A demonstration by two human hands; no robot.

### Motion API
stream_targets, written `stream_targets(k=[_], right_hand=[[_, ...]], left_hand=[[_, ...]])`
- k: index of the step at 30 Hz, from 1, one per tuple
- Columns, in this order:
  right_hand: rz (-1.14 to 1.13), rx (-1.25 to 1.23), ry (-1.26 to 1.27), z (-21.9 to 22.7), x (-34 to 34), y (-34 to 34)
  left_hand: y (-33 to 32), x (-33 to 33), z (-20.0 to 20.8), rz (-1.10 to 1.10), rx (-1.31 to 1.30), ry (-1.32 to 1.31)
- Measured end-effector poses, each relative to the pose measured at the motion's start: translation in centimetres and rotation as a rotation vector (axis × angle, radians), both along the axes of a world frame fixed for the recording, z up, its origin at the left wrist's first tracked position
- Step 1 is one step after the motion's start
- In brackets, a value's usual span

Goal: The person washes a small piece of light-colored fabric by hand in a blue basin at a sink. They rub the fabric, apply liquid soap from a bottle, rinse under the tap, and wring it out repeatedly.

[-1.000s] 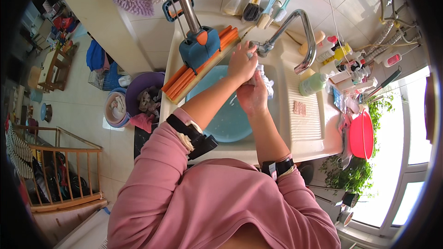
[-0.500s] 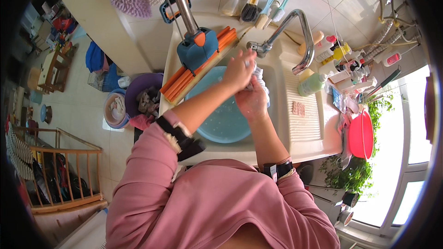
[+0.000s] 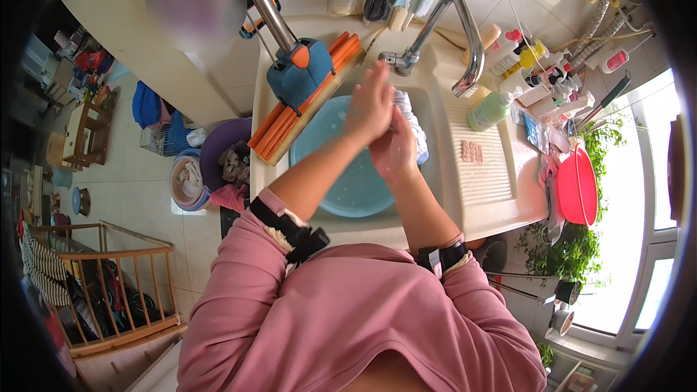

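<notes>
My left hand (image 3: 371, 105) is over the blue basin (image 3: 352, 207) in the sink, its fingers stretched out and slightly blurred. Its palm side meets my right hand (image 3: 394, 151), which comes up from below with the palm turned upward. Most of the right fingers are hidden behind the left hand. A wet white and pale grey cloth (image 3: 412, 129) lies bunched over the basin's right side, touching or just behind the right hand. Whether the right fingers grip it cannot be seen. Water with some suds stands in the basin.
A sponge mop (image 3: 301, 69) with orange bars leans across the sink's left edge. The faucet (image 3: 472, 51) arches beyond the hands. A pink soap bar (image 3: 472, 152) lies on the ribbed washboard, near a green bottle (image 3: 491, 110). A purple tub (image 3: 226, 138) holds laundry at left.
The left hand has slid and its fingers have straightened, leaving more of the cloth in sight at the right. The whole view has shifted slightly as my head moved.
</notes>
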State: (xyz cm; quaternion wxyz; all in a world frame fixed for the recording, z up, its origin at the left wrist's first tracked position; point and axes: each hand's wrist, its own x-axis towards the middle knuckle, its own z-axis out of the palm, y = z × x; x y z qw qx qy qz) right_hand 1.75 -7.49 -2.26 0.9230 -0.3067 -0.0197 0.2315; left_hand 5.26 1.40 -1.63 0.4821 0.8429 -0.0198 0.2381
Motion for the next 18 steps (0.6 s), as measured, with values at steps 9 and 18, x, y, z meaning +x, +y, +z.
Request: stream_targets(k=[9,18], right_hand=[[-0.139,-0.067,0.138,0.9,1.9,-1.7],[-0.042,-0.193,0.039,-0.9,2.1,-0.8]], left_hand=[[-2.3,-4.9,-2.1,-0.182,-0.014,-0.183],[0.9,-1.7,-2.8,-0.098,-0.206,0.009]])
